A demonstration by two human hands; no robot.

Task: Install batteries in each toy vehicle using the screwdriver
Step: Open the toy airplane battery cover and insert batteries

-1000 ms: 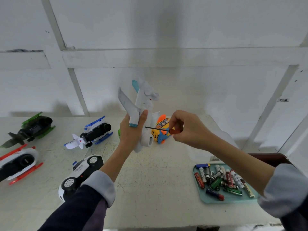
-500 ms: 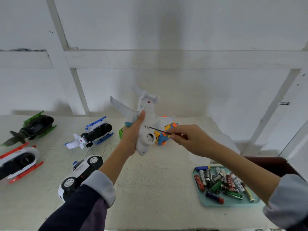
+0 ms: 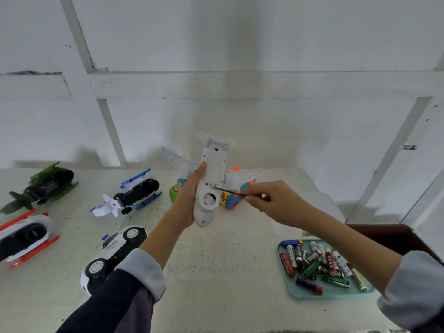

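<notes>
My left hand (image 3: 186, 200) grips a white toy airplane (image 3: 211, 181) above the table, its underside turned toward me and its nose pointing down. My right hand (image 3: 271, 203) pinches a thin screwdriver (image 3: 228, 189); its tip touches the lower edge of the belly panel on the plane. The screwdriver's handle is hidden inside my fingers. A teal tray (image 3: 336, 293) at the right holds several loose batteries (image 3: 314, 263).
On the white table (image 3: 216, 272) lie a police car (image 3: 113, 251), a blue-white vehicle (image 3: 129, 193), a green-black one (image 3: 40, 186) and a red-white one (image 3: 24, 236). An orange-blue toy (image 3: 230, 200) sits behind the plane. A dark brown object (image 3: 396, 239) stands at the right.
My left hand turned and lowered the plane so its underside faces me. My right hand brought the screwdriver tip onto the belly panel.
</notes>
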